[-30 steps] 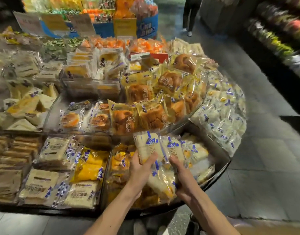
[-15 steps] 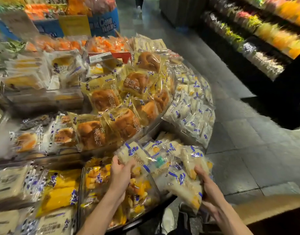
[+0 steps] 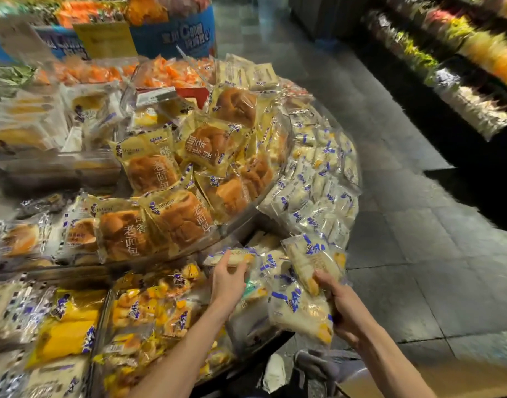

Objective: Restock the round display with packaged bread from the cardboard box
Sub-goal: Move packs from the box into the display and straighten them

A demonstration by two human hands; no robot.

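Note:
The round display [image 3: 263, 222] is piled with packaged bread in clear and yellow wrappers. At its near right compartment, my left hand [image 3: 228, 278] grips a white bread packet [image 3: 232, 257] lying flat at the compartment's back. My right hand [image 3: 337, 304] holds two white bread packets with blue print: an upper packet [image 3: 312, 258] stands upright and a lower packet [image 3: 299, 311] hangs over the display's front edge. The cardboard box [image 3: 453, 379] shows as a tan edge at the bottom right, beside my right forearm.
Yellow-wrapped brown loaves [image 3: 172, 216] fill the raised tier behind my hands. Small white packets [image 3: 318, 182] line the right rim. Tiled aisle floor [image 3: 418, 225] runs to the right, bounded by a dark shelf of goods [image 3: 461, 67]. A blue round stand [image 3: 172, 35] is behind.
The view swung right and closer. My left hand shifted from a standing packet to one lying flat at the back. My right hand lifted its packets a little higher.

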